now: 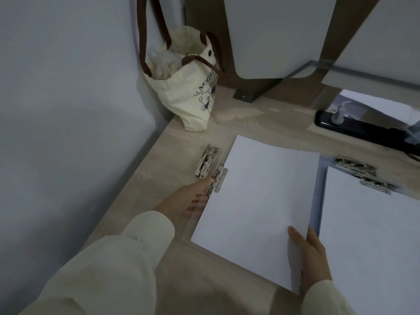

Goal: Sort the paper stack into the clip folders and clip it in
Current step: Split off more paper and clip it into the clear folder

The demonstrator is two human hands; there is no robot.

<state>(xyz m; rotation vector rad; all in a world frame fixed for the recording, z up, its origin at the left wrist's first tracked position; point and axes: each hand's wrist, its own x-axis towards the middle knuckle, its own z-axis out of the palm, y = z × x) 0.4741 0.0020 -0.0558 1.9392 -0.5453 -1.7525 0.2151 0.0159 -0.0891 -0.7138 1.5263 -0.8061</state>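
right grip (311,253): clamped on the paper stack (261,201) at its near right corner, with the thumb laid on top and the fingers curled round the edge.
left grip (193,196): fingers stretched out and apart, nothing held. the forefinger is brought up to the metal clip (218,178) at the stack's left edge; contact cannot be told through the blur.
paper stack: laid flat on the desk (159,160), just left of the blue folder (318,201).
blue folder: white sheets (368,235) are already held under the top clips (363,171).
second clip (208,161): laid on the desk just beside the metal clip.
handling: the sheets are judged light, limp and slippery against one another. they are best pinched at a corner or edge and kept pressed flat, so that they are not fanned out. the metal clip is judged stiff and sprung, to be worked by its lever.
writing: "naugh" is read on the cream tote bag (188,87), above a bear drawing (205,101). the rest is lost in a fold, and no other writing is made out.
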